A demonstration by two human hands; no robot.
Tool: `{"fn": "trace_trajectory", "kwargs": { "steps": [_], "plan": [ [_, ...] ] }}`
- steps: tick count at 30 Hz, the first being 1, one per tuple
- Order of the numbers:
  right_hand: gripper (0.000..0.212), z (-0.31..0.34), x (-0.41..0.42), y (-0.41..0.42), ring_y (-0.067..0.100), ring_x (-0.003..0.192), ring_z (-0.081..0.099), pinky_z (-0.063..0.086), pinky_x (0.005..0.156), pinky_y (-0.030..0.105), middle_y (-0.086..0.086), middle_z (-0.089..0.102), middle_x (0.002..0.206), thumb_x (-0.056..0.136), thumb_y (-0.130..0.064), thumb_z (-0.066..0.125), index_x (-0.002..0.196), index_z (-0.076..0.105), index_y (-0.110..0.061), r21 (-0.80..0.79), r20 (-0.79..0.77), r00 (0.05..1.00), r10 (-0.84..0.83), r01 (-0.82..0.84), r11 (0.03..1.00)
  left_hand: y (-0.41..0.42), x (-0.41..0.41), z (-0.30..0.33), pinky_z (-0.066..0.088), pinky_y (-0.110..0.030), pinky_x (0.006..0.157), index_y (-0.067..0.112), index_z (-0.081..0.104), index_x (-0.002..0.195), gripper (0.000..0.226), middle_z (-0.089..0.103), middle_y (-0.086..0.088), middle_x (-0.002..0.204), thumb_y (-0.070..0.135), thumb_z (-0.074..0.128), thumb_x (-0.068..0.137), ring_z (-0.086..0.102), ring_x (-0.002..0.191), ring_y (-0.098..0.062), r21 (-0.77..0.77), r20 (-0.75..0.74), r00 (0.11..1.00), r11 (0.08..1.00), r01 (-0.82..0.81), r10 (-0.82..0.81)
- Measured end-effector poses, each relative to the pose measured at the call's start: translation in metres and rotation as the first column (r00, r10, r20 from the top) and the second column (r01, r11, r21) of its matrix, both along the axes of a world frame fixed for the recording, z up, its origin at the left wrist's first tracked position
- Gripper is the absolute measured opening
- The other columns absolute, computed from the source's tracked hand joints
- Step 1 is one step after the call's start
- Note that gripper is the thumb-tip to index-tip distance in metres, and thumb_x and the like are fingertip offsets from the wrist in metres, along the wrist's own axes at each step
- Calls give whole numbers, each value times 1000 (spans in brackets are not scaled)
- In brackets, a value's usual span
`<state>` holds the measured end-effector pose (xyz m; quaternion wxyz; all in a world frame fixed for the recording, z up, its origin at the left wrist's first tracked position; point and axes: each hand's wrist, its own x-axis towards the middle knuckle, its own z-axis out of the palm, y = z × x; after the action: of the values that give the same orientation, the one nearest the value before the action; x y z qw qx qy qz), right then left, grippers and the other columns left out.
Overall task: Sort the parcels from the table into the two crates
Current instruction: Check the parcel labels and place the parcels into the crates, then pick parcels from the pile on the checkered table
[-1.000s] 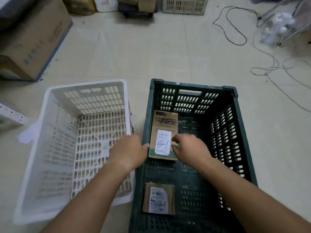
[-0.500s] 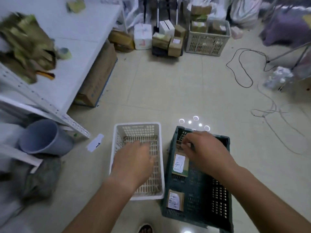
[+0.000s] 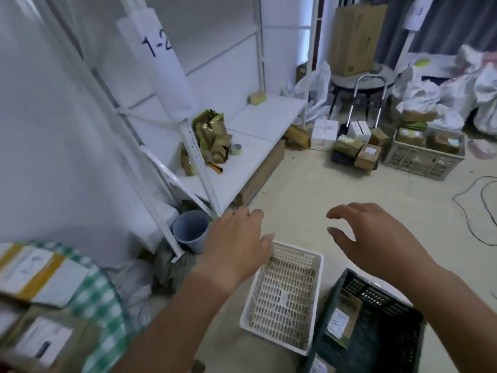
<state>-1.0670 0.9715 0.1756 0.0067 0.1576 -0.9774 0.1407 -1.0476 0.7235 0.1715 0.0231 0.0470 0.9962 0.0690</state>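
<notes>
Brown cardboard parcels [image 3: 40, 313] with white labels lay at the lower left on a table [image 3: 107, 297] covered in green-and-white check cloth; the near part was blurred and we could not count them. We noted two crates on the floor [image 3: 309, 189] to the right of it: a white crate [image 3: 285, 300], in which we saw no parcel, and, just beside it on its right, a dark green crate [image 3: 376, 321]. One labelled parcel [image 3: 343, 316] lay inside the green crate toward its left wall, and a second label [image 3: 318, 368] showed at the bottom edge, mostly cut off.

We found both hands raised above the crates, well apart, and holding nothing. On the left hand [image 3: 236, 246] the fingers were loosely spread over the white crate's far corner. On the right hand [image 3: 376, 238] the fingers were curled and parted.

Beyond them we recorded a grey bucket [image 3: 191, 230] at the foot of a white shelving unit [image 3: 242, 146], which carried a heap of green and brown wrappers [image 3: 212, 138]. Further boxes and a pale crate [image 3: 422, 154] stood at the far right.
</notes>
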Motion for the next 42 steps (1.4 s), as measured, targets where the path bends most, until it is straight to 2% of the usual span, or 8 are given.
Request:
{"fn": "trace_trajectory", "kwargs": {
  "steps": [8,15,18,20,27,33,37,42],
  "plan": [
    [39,62,77,-20,21,127,54,46,101,35,-7,67,130,97,-41,62,133,62,-28,-85,-115,951,286,-297,951,-15,141,60,45,-36,80,28,63,125,36,63,1,114,51,57,99,57,110,-26,12,-98,939,943,-331,331],
    [28,88,154,-58,11,101,61,48,82,28,-13,70,113,94,-34,67,122,66,-31,-277,-118,841,528,-539,796,-23,286,87,52,-35,81,29,67,121,39,66,6,109,58,60,96,61,102,-17,140,-124,810,818,-558,574],
    [26,101,189,-89,-8,85,55,40,71,16,-32,59,96,92,-31,70,117,67,-36,-388,-102,774,624,-609,692,-36,338,93,47,-29,79,28,64,130,44,67,8,113,58,61,97,62,105,-14,192,-146,724,737,-648,674],
    [27,106,212,-114,2,78,54,39,70,23,-16,66,96,90,-29,74,117,71,-26,-381,-131,733,668,-659,648,-47,376,94,48,-26,78,28,64,132,45,66,10,113,57,61,98,62,104,-11,232,-155,665,681,-694,731],
    [31,110,324,-229,15,100,61,52,92,34,-4,70,119,94,-31,69,124,69,-24,-357,-111,531,840,-810,465,-100,538,94,52,-25,80,32,65,129,43,63,19,108,60,62,96,60,97,-1,318,-166,402,435,-842,900],
    [27,106,470,-345,9,108,59,45,89,26,-13,68,116,95,-39,66,121,68,-32,-315,-120,304,945,-915,254,-154,704,87,53,-23,82,34,64,131,45,66,18,115,62,61,96,61,100,0,355,-186,180,237,-904,966],
    [29,106,580,-422,3,107,55,38,87,21,-16,66,122,99,-43,59,125,66,-34,-265,-114,151,982,-957,116,-193,814,86,34,-6,68,34,67,128,39,64,19,107,56,64,96,52,89,3,369,-220,33,115,-922,975],
    [28,111,696,-494,11,109,57,44,93,29,-9,67,123,99,-36,61,125,67,-28,-237,-106,9,994,-971,-16,-232,923,90,51,-26,77,31,66,130,42,69,12,112,55,64,96,60,95,-5,377,-249,-117,-15,-926,962]
  ]
}}
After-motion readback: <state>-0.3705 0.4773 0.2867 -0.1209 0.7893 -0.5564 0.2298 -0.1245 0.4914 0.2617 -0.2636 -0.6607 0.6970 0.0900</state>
